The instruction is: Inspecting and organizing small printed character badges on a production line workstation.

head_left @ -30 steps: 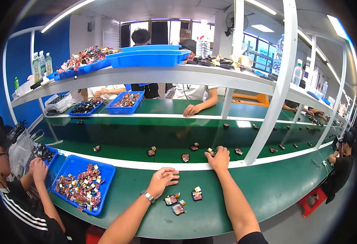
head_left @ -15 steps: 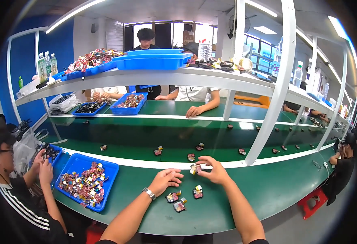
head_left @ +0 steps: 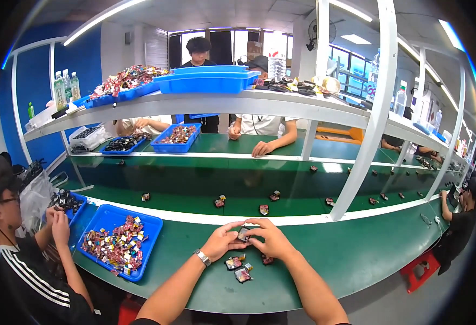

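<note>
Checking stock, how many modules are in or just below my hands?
4: held module between left hand and right hand; upper module and lower module below the left; fourth module partly under the right. Hands may hide more.

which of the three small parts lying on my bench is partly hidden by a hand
The rightmost part, partly covered by your right hand; the other two parts, to its left, lie uncovered.

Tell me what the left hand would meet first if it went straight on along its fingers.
Past the small electronic module between the hands, the left hand would likely meet the right hand's fingers first, though depth is hard to judge here.
</note>
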Action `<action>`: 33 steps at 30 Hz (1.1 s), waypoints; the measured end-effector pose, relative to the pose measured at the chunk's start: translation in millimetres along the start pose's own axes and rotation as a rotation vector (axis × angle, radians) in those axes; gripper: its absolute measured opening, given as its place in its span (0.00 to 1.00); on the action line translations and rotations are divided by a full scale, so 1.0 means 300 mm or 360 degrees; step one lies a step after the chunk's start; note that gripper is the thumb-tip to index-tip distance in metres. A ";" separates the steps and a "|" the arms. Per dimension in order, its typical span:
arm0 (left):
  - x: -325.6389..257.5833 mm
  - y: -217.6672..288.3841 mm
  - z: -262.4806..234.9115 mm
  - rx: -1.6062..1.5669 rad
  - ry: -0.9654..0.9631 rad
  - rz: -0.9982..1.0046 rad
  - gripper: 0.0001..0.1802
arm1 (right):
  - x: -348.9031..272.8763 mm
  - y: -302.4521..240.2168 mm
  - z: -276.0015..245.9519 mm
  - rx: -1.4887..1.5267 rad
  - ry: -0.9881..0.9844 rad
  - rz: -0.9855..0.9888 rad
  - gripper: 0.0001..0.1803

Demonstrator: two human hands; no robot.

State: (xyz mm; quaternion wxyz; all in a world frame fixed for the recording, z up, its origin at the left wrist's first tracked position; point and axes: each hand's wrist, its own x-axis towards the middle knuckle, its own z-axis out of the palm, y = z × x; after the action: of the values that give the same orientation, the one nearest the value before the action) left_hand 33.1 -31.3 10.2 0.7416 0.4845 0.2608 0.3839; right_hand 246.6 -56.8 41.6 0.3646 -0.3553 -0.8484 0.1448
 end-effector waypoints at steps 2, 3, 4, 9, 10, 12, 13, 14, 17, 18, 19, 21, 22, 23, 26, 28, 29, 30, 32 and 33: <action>-0.003 0.002 0.003 0.0018 -0.0046 -0.0025 0.22 | -0.004 0.015 0.006 -0.0090 0.0049 0.0094 0.10; -0.003 0.004 0.006 0.0039 -0.0100 -0.0049 0.21 | -0.005 0.020 0.006 -0.0098 0.0060 0.0081 0.08; -0.003 0.007 0.010 0.0038 -0.0102 -0.0055 0.21 | -0.007 0.021 0.005 -0.0097 0.0061 0.0086 0.08; 0.009 -0.004 0.009 0.0084 -0.0102 -0.0164 0.18 | -0.012 0.010 0.014 -0.0076 0.0005 0.0193 0.06; 0.012 -0.008 0.007 0.0088 -0.0108 -0.0169 0.18 | -0.014 0.010 0.020 -0.0076 0.0011 0.0198 0.06; 0.010 -0.013 -0.004 0.0063 -0.0089 -0.0162 0.18 | -0.013 0.017 0.043 -0.0026 0.0025 0.0109 0.06; 0.008 -0.013 -0.011 0.0069 -0.0088 -0.0162 0.18 | -0.013 0.018 0.049 -0.0023 0.0030 0.0106 0.06; 0.005 -0.014 -0.020 0.0068 -0.0150 -0.0140 0.19 | -0.013 0.018 0.054 -0.0021 0.0020 0.0132 0.07; 0.002 -0.009 -0.003 0.0125 -0.0245 -0.0080 0.19 | -0.017 0.005 0.048 -0.0021 0.0038 0.0224 0.08; -0.002 -0.007 0.002 0.0184 -0.0261 -0.0037 0.19 | -0.017 -0.001 0.049 -0.0011 0.0057 0.0281 0.08; 0.000 -0.011 0.000 0.0188 -0.0262 -0.0038 0.19 | -0.015 -0.003 0.055 -0.0010 0.0061 0.0280 0.08; 0.007 -0.018 -0.006 0.0187 -0.0229 -0.0048 0.19 | -0.015 -0.004 0.066 0.0034 0.0112 0.0283 0.08; 0.008 -0.017 -0.005 0.0191 -0.0233 -0.0051 0.19 | -0.017 0.001 0.064 0.0034 0.0118 0.0285 0.08; 0.007 -0.014 -0.003 0.0140 -0.0238 -0.0070 0.19 | -0.020 0.009 0.061 0.0036 0.0086 0.0267 0.08; 0.010 -0.013 -0.003 0.0064 -0.0249 -0.0104 0.18 | -0.023 0.010 0.047 0.0109 0.0047 0.0241 0.08; 0.007 -0.019 -0.013 0.0038 -0.0243 -0.0118 0.17 | -0.024 0.008 0.048 0.0187 0.0034 0.0228 0.08; 0.004 -0.022 -0.022 0.0023 -0.0231 -0.0117 0.17 | -0.024 0.009 0.052 0.0205 0.0033 0.0203 0.08; 0.009 -0.024 -0.022 0.0008 -0.0226 -0.0122 0.17 | -0.026 0.014 0.052 0.0222 0.0037 0.0187 0.08; 0.014 -0.027 -0.013 0.0026 -0.0208 -0.0123 0.16 | -0.031 0.013 0.052 0.0221 0.0061 0.0185 0.08; 0.012 -0.024 -0.007 0.0040 -0.0188 -0.0113 0.16 | -0.032 0.009 0.052 0.0216 0.0078 0.0174 0.08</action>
State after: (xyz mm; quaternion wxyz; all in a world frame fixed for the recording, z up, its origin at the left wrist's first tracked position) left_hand 35.8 -29.0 2.8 0.7626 0.5061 0.2385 0.3249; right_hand 241.4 -61.5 24.3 0.4000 -0.3791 -0.8068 0.2130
